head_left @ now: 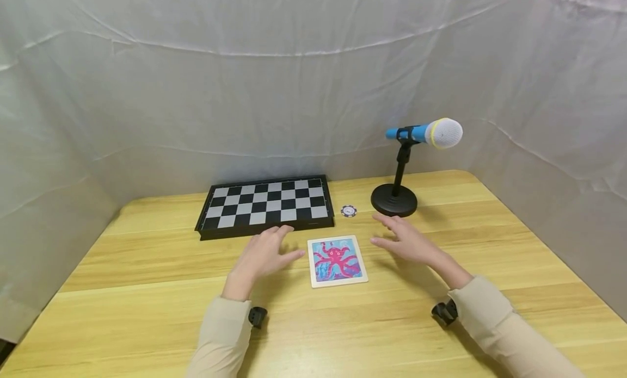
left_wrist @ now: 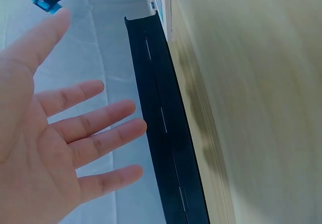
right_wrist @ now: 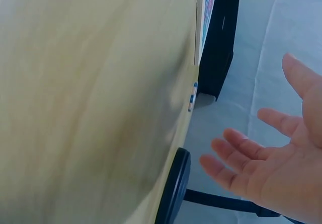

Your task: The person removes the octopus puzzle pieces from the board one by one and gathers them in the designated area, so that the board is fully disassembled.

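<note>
A pale, creased curtain [head_left: 294,95] surrounds the back and sides of a wood-grain counter [head_left: 147,313], whose far corners are rounded. A folded black-and-white chessboard [head_left: 266,203] lies along the counter's back, left of centre. At the back right stands a blue microphone [head_left: 418,133] with a white head and yellow ring, clipped to a black desktop stand [head_left: 394,200].

Both hands are held above the counter, gripping nothing. The left hand [head_left: 264,253] has its fingers [left_wrist: 106,139] nearly straight and spread, thumb well apart, just in front of the chessboard. The right hand [head_left: 409,242] is loosely open, its fingers gently bent, near the front of the stand's round base.

Between the hands lies the pale-framed octopus picture [head_left: 337,261], flat and untouched; the left thumb is just beside its left edge, the right fingers a wider gap off its right. Only a narrow strip separates it from the chessboard, while broad wood extends toward the viewer. A poker chip [head_left: 349,211] lies between chessboard and stand
</note>
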### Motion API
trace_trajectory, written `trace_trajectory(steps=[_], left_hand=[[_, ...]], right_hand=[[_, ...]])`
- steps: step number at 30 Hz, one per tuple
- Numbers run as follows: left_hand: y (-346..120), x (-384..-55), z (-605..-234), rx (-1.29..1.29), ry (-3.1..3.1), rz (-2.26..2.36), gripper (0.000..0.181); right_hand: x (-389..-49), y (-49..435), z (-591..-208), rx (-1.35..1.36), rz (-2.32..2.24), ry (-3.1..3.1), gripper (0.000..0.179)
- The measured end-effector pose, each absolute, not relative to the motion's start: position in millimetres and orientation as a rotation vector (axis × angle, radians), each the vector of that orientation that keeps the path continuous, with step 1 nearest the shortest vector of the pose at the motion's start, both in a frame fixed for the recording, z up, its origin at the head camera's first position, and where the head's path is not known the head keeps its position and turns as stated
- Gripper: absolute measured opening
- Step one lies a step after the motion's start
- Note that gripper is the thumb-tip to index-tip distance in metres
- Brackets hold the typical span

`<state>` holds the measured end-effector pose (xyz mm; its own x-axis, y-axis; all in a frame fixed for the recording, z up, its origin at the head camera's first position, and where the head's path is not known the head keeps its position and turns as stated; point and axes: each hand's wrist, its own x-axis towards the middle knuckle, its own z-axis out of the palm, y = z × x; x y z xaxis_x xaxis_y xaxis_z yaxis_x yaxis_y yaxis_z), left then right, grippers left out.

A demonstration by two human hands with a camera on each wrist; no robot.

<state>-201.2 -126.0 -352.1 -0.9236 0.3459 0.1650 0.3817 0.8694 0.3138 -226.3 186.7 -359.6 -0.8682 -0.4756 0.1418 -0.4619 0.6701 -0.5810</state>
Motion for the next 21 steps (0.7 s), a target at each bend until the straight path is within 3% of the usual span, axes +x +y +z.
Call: trace_trajectory(steps=[21], left_hand=[[-118,-213,-353,-0.609,-3.035,-0.697,0.044]], right_hand=[[-247,166,-374,-0.727,-1.318,2.58,0.046]])
